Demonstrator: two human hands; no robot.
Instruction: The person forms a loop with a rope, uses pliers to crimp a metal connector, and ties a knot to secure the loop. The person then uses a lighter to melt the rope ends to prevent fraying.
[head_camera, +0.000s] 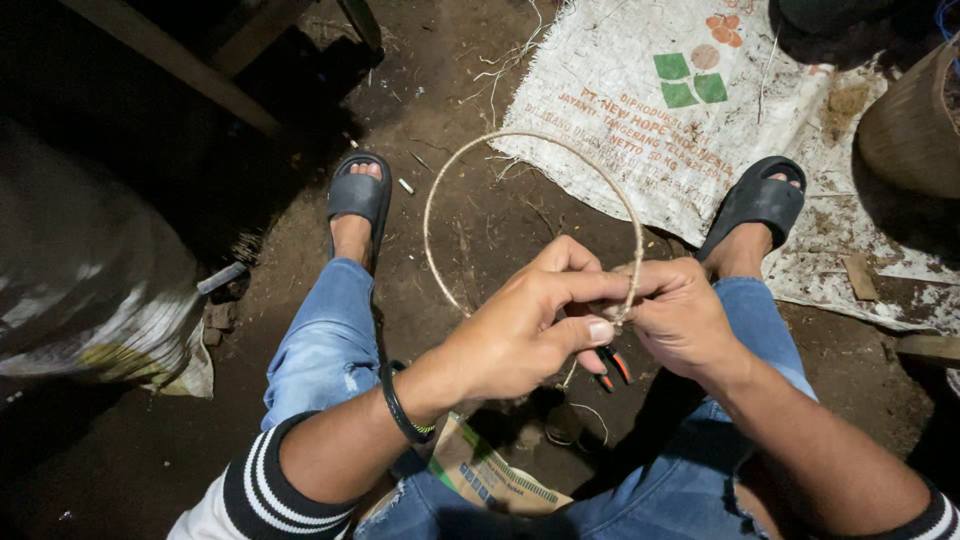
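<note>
A thin pale ring of cane or wire (470, 160), bent into a hoop, stands up in front of my knees. My left hand (525, 320) pinches the hoop's lower end between thumb and fingers. My right hand (685, 315) grips the same joint from the right, and the two hands touch. Below the hands, the red and black handles of pliers (612, 365) show, and a short loose strand hangs down from the joint. Which hand holds the pliers I cannot tell.
I sit over a dirt floor in blue jeans and black slide sandals (358, 195). A white woven sack (680, 110) lies flat at upper right, a woven basket (915, 125) beyond it. A stuffed sack (90, 290) sits left. A cardboard piece (490, 470) lies between my legs.
</note>
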